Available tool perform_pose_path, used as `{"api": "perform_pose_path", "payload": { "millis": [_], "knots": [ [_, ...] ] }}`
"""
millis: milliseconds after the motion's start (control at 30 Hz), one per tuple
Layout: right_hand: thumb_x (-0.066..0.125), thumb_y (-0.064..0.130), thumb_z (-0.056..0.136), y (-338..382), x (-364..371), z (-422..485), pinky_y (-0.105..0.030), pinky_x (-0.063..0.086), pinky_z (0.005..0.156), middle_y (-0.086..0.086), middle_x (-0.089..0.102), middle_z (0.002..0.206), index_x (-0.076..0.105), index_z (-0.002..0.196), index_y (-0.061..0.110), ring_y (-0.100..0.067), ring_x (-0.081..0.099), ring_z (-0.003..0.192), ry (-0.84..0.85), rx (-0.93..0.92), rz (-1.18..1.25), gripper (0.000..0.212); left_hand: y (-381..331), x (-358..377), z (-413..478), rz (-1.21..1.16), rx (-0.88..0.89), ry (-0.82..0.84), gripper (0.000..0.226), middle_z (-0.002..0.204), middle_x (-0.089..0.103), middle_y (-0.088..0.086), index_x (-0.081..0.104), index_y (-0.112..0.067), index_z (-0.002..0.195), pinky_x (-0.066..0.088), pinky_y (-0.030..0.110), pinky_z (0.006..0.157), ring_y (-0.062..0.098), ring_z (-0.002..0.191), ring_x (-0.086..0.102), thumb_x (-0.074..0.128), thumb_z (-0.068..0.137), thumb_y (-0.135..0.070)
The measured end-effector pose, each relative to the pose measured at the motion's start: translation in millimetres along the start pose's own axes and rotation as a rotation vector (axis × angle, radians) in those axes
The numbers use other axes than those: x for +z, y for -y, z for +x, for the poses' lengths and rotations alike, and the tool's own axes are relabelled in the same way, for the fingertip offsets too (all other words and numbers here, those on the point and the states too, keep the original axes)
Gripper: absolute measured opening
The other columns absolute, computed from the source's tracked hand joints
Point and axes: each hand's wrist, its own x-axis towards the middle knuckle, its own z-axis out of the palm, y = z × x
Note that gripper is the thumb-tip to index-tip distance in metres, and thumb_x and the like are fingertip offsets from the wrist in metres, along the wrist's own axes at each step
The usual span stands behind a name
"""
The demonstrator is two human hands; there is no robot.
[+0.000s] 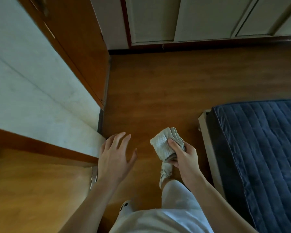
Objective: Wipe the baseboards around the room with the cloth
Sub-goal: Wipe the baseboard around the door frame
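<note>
Cloth [165, 145], folded, is sitting in my right hand [185, 158], thumb pressing on top, fingers curling underneath, above the wooden floor [158, 89]. My left hand [114, 158] is hovering, fingers spread wide, near the dark baseboard [100, 120]. My shoe [165, 174] is showing only partly beneath the cloth; a blue mattress [262, 148] is running off-frame.

The cloth [165, 145] is pale, nubbly woven fabric. The floor [175, 84] is smooth brown wood grain with a soft sheen, the baseboard [208, 46] darker wood. The mattress cover [259, 148] is matt navy quilted fabric
</note>
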Motion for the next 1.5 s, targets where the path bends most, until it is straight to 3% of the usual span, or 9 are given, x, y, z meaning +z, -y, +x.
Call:
{"api": "perform_pose_path", "payload": {
  "millis": [233, 367, 633, 833, 1000, 1100, 1233, 1367, 1500],
  "knots": [
    [0.076, 0.032, 0.083, 101, -3, 104, -0.046, 0.061, 0.072, -0.007, 0.075, 0.097, 0.071, 0.100, 0.020, -0.024, 0.074, 0.088, 0.107, -0.028, -0.089, 0.022, -35, -7, 115, 0.003, -0.116, 0.000, 0.060, 0.144, 0.053, -0.001, 0.057, -0.024, 0.138, 0.041, 0.046, 0.107, 0.028, 0.133, 0.047, 0.034, 0.097, -0.061],
    [0.075, 0.031, 0.084, 134, 4, 150, -0.041, 0.061, 0.070, -0.004, 0.074, 0.099, 0.071, 0.103, 0.020, -0.020, 0.073, 0.090, 0.128, -0.002, -0.106, 0.022, -45, -2, 155, -0.007, -0.128, -0.045, 0.054, 0.138, 0.059, 0.003, 0.062, -0.020, 0.132, 0.046, 0.046, 0.101, 0.029, 0.126, 0.053, 0.048, 0.094, -0.056],
    [0.077, 0.033, 0.083, 162, 46, 227, -0.041, 0.061, 0.067, -0.008, 0.075, 0.094, 0.073, 0.097, 0.017, -0.023, 0.074, 0.085, 0.181, 0.052, -0.159, 0.022, -32, 5, 226, -0.013, -0.208, -0.005, 0.055, 0.140, 0.057, 0.001, 0.058, -0.022, 0.135, 0.043, 0.045, 0.104, 0.027, 0.129, 0.051, 0.047, 0.094, -0.056],
    [0.081, 0.036, 0.078, 187, 107, 295, -0.035, 0.059, 0.061, -0.003, 0.076, 0.089, 0.074, 0.096, 0.016, -0.020, 0.075, 0.083, 0.227, 0.097, -0.243, 0.027, 3, 11, 294, -0.060, -0.317, 0.007, 0.063, 0.143, 0.053, 0.001, 0.054, -0.026, 0.139, 0.043, 0.048, 0.107, 0.027, 0.132, 0.048, 0.031, 0.094, -0.064],
    [0.082, 0.048, 0.065, 218, 173, 350, -0.038, 0.060, 0.060, -0.003, 0.076, 0.088, 0.075, 0.095, 0.019, -0.022, 0.075, 0.081, 0.331, 0.052, -0.384, 0.042, 39, 10, 347, -0.097, -0.390, -0.102, 0.053, 0.132, 0.062, 0.005, 0.060, -0.021, 0.132, 0.047, 0.045, 0.098, 0.029, 0.120, 0.058, 0.067, 0.088, -0.049],
    [0.082, 0.046, 0.066, 233, 212, 378, -0.038, 0.059, 0.058, -0.006, 0.076, 0.087, 0.076, 0.091, 0.021, -0.024, 0.075, 0.080, 0.392, 0.038, -0.434, 0.036, 60, 6, 369, -0.131, -0.448, -0.115, 0.056, 0.135, 0.059, 0.002, 0.056, -0.023, 0.136, 0.047, 0.044, 0.102, 0.025, 0.124, 0.054, 0.057, 0.089, -0.054],
    [0.080, 0.037, 0.078, 238, 260, 406, -0.033, 0.058, 0.056, -0.005, 0.076, 0.089, 0.075, 0.101, 0.019, -0.022, 0.075, 0.080, 0.478, 0.032, -0.494, 0.029, 84, -2, 386, -0.094, -0.532, -0.153, 0.057, 0.134, 0.059, 0.002, 0.058, -0.022, 0.134, 0.045, 0.043, 0.102, 0.024, 0.125, 0.054, 0.046, 0.090, -0.056],
    [0.081, 0.042, 0.070, 234, 304, 418, -0.032, 0.058, 0.056, -0.007, 0.074, 0.097, 0.070, 0.112, 0.018, -0.021, 0.074, 0.082, 0.632, 0.058, -0.587, 0.049, 97, -8, 380, -0.076, -0.694, -0.159, 0.054, 0.136, 0.058, 0.003, 0.057, -0.022, 0.135, 0.047, 0.047, 0.103, 0.026, 0.127, 0.052, 0.061, 0.088, -0.050],
    [0.080, 0.043, 0.075, 220, 341, 424, -0.033, 0.060, 0.064, -0.002, 0.074, 0.102, 0.069, 0.115, 0.017, -0.017, 0.074, 0.087, 0.817, 0.092, -0.677, 0.049, 103, -6, 369, -0.024, -0.850, -0.196, 0.054, 0.131, 0.063, 0.004, 0.062, -0.021, 0.128, 0.049, 0.049, 0.098, 0.028, 0.120, 0.058, 0.078, 0.080, -0.041]
  ]
}}
